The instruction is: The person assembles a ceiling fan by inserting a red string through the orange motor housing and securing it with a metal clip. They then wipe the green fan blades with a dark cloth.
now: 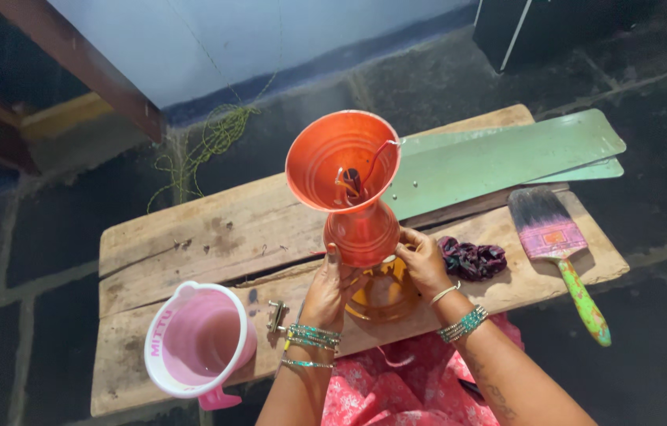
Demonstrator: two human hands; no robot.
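Note:
Both my hands hold an orange metal fan part (353, 193), shaped like a wide cup above a bulbous body, with red and dark wires inside the cup. My left hand (326, 292) grips its lower left side. On the lower right side rests my right hand (422, 260). Both wrists wear green bangles. The part stands upright over an orange dish-shaped piece (385, 296) on the low wooden plank table (191, 244).
A pink plastic mug (195, 339) sits at the table's left front, a small metal bracket (276, 315) beside it. Green fan blades (499, 158) lie at the back right. A dark crumpled cloth (473, 259) and a paint-stained brush (558, 252) lie right. Green string (219, 134) trails on the floor.

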